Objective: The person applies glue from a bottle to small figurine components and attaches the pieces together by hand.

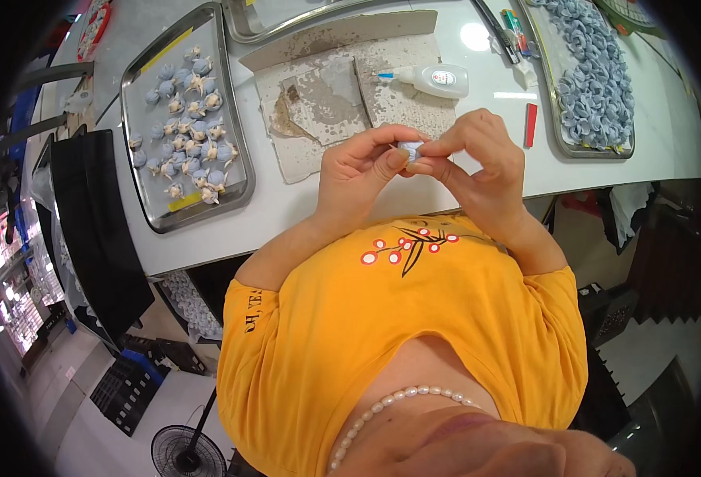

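Holding a small pale-blue piece point(410, 150) between them, the left grip point(358, 168) and right grip point(484, 163) pinch it at their fingertips, above the bench point(545, 173) near the stained cardboard point(326, 95).

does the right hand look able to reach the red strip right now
Probably yes: the red strip lies uncovered on the table beside the right hand, with nothing visible between them, though that hand pinches the small blue piece.

Head-worn fisheye, facing steeply down, near worktable point(668, 135).
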A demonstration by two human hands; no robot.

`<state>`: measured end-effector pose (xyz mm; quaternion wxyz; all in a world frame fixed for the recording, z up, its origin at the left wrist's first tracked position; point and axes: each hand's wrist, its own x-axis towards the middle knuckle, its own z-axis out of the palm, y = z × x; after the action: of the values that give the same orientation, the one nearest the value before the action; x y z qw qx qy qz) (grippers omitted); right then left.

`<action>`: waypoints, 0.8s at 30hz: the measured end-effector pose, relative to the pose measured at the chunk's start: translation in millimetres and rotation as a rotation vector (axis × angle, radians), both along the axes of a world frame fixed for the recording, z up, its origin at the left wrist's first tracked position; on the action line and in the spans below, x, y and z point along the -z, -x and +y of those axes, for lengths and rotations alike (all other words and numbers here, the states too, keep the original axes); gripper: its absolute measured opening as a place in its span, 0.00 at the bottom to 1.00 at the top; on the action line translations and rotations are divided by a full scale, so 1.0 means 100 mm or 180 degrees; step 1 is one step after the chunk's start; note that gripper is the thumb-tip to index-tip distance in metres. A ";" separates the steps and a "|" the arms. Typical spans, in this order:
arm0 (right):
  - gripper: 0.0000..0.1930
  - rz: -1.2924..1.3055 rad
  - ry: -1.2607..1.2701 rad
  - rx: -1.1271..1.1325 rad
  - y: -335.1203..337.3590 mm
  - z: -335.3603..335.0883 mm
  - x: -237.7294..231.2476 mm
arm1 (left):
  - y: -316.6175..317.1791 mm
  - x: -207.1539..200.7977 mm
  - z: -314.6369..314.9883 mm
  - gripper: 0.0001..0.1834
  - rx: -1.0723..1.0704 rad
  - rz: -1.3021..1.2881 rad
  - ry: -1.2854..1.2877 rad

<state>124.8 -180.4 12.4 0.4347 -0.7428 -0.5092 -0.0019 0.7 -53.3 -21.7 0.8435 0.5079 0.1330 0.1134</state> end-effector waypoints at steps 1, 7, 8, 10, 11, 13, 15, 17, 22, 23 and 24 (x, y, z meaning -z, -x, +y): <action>0.12 0.0495 -0.0073 -0.0056 -0.01 0.00 0.01 | -0.01 0.00 0.01 0.16 0.0016 -0.0079 0.0018; 0.19 0.0752 -0.0407 -0.0197 -0.10 0.02 0.08 | -0.06 0.02 0.01 0.16 0.0072 -0.0463 0.0227; 0.20 0.0667 -0.0492 -0.0307 -0.12 0.02 0.10 | -0.06 0.01 0.00 0.17 0.0108 -0.0584 0.0390; 0.22 0.0757 -0.0481 -0.0439 -0.13 0.00 0.12 | -0.06 0.00 -0.02 0.17 0.0144 -0.0569 0.0287; 0.24 0.0845 -0.0459 -0.0588 -0.14 -0.01 0.13 | -0.06 -0.01 -0.03 0.18 0.0161 -0.0558 0.0193; 0.27 0.1217 -0.0369 -0.0746 -0.14 -0.04 0.20 | -0.05 0.01 -0.02 0.18 0.0233 -0.0591 0.0154; 0.30 0.1595 -0.0278 -0.0905 -0.13 -0.07 0.23 | -0.05 0.01 -0.03 0.18 0.0305 -0.0617 0.0117; 0.30 0.2566 0.0048 -0.1029 -0.10 -0.09 0.23 | -0.06 -0.02 -0.05 0.18 0.0260 -0.0527 0.0107; 0.26 0.2197 -0.0056 -0.1098 -0.11 -0.12 0.23 | -0.04 -0.04 -0.03 0.16 0.0400 -0.0604 -0.0229; 0.25 0.1961 -0.0139 -0.1121 -0.11 -0.12 0.22 | -0.04 -0.04 -0.04 0.16 0.0407 -0.0677 -0.0247; 0.25 0.1961 -0.0142 -0.1116 -0.12 -0.13 0.21 | -0.04 -0.04 -0.04 0.16 0.0413 -0.0677 -0.0247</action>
<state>136.5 -193.1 -8.7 0.5777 -0.6001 -0.4738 0.2857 4.7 -57.1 -17.6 0.8381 0.5328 0.0051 0.1170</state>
